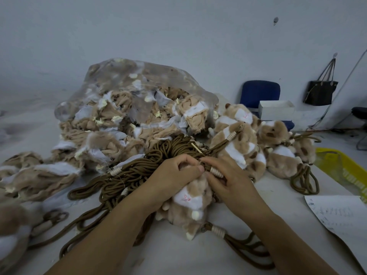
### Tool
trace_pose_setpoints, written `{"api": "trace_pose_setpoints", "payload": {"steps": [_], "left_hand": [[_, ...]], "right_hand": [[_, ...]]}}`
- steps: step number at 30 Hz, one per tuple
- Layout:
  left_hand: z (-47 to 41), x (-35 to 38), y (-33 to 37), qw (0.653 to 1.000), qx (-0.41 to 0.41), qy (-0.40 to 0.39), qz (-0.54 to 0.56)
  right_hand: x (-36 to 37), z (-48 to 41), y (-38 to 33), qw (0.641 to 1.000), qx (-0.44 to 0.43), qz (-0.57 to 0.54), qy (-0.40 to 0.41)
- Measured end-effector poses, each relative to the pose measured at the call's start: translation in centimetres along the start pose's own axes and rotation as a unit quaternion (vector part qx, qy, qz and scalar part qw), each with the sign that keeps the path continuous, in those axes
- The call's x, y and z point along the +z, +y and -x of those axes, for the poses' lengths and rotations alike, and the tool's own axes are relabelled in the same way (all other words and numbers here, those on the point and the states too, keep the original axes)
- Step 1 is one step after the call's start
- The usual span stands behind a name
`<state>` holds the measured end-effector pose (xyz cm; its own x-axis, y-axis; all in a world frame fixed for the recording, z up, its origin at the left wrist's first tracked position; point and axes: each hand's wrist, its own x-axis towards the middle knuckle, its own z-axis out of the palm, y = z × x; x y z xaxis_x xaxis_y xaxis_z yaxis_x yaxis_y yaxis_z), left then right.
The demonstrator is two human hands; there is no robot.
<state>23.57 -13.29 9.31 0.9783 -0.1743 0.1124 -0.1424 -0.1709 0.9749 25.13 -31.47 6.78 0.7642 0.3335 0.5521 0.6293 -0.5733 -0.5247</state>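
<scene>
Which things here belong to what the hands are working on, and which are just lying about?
In the job: plush toy, gripped by the left hand; cord, pinched by the right hand; cord pile behind them.
Lying about: bag of skins, finished toys, yellow tray, paper, chair, box, handbag.

Table w/ plush toys, cords, paper, bag.

At 6 o'clock you handle a plush toy of fuzzy cloth, with matt braided cord. At 11 o'clock the bag is glossy clear plastic; at 4 o'clock the sheet is matt paper.
</scene>
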Motion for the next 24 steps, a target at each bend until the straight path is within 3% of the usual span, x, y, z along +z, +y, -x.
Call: {"api": "trace_pose_setpoints", "payload": {"steps": [10, 19, 24], "left_hand": [[-0.22, 0.56, -0.26, 1.0, -0.023, 0.012, 0.015], [-0.19, 0.73, -0.46, 0.999, -0.034, 0.011, 0.025], [-0.27, 0.66, -0.58, 0.999, -0.016, 0.02, 0.035]], "right_hand": [[0.65, 0.04, -0.3, 0.997, 0.015, -0.078, 0.01], [0.52, -0.07, -0.02, 1.0, -0.018, -0.024, 0.006], [0.61, 0.01, 0.06, 0.999, 0.007, -0.032, 0.014]]}}
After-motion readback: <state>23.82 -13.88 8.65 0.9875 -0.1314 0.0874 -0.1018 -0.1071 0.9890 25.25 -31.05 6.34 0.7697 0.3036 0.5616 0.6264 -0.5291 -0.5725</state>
